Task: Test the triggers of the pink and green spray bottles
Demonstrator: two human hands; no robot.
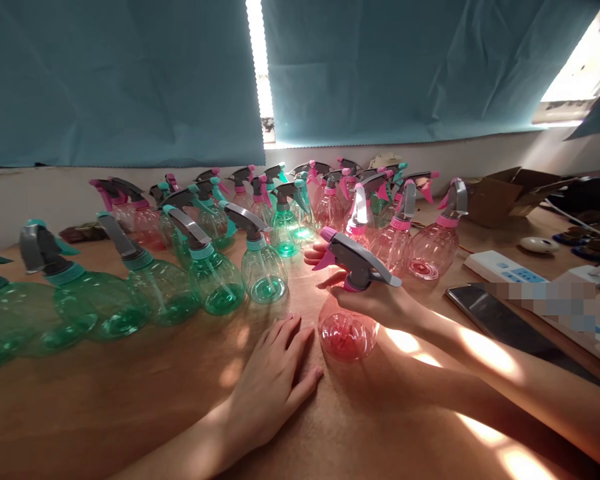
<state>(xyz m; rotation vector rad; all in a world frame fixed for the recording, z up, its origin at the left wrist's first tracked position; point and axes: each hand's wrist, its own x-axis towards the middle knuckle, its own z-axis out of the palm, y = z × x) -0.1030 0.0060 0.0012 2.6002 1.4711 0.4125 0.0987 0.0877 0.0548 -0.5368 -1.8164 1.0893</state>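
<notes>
My right hand [375,303] is wrapped round the neck of a pink spray bottle [347,337] with a grey and pink trigger head. Its fingertips show past the trigger, and the bottle stands close to the tabletop; whether its base touches the wood I cannot tell. Flat on the table lies my left hand [277,380], fingers stretched out and holding nothing, just left of that bottle. A clear green spray bottle [264,277] and a darker green one [215,283] stand beyond the left hand. Behind the right hand are more pink spray bottles, among them one [433,250] at the right.
Several green spray bottles line the left side, including one [100,307]. Mixed pink and green ones crowd the back by the wall. To the right are a black phone [510,327], a white power strip [495,263], a white mouse [539,245] and an open cardboard box [500,197].
</notes>
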